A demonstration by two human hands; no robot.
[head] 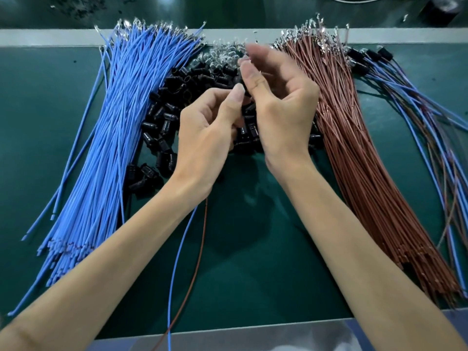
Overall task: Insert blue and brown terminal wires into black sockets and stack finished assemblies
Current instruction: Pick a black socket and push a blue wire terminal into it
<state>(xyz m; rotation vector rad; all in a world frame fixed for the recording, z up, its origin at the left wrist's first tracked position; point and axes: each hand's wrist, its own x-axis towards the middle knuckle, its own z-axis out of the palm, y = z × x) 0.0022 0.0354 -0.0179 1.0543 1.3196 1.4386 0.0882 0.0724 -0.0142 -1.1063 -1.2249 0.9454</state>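
A big bundle of blue wires (121,127) lies on the left of the green mat, a bundle of brown wires (354,148) on the right. Between them sits a heap of black sockets (162,122). Above that heap my left hand (205,138) and my right hand (278,107) meet, fingers curled, pinching a black socket (239,86) that is mostly hidden between the fingertips. One blue wire (179,252) and one brown wire (200,249) hang down from under my left hand toward the near edge. Finished assemblies (395,79) lie fanned out at the far right.
Small clear bulbs (222,53) are piled behind the sockets near the grey far rail (50,38). A dark roll (440,11) stands beyond the rail at the top right. The mat's near edge meets a pale strip (253,333).
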